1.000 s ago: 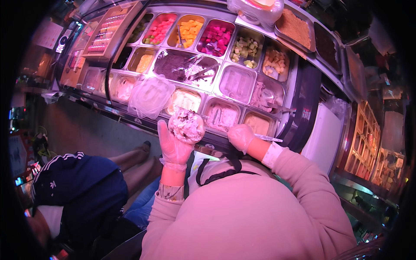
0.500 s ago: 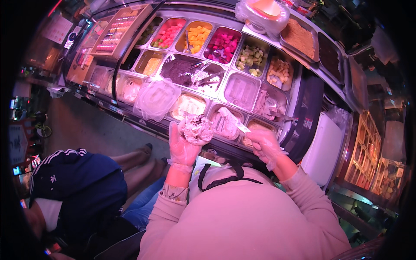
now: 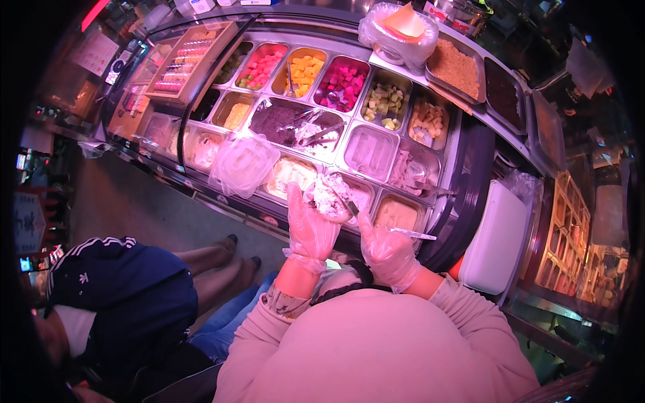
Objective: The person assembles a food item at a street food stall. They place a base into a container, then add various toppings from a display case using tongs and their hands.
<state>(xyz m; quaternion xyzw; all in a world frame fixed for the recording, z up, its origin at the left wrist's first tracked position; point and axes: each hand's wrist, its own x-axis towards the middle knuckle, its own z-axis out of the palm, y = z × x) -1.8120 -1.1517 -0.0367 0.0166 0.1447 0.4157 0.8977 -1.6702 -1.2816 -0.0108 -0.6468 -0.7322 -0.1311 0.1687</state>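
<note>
My gloved left hand cups a round mass of pale cream with dark bits, held above the near row of metal pans. At its right side is my gloved right hand, closed around a spatula whose pale end sticks out to the right. A dark narrow piece, perhaps part of the spatula, touches the mass's right edge. Under the hands lie a pan of white cream, a pan partly hidden by the mass, and a pan of beige paste.
Behind are pans of pink cubes, yellow cubes, magenta cubes and dark paste. Clear plastic lids rest at the left. A tray of brown crumbs stands back right. A person in dark blue is at the left.
My right hand has moved left and toward me, bringing the spatula to the mass. My left hand has shifted right, and the mass shows more white on top.
</note>
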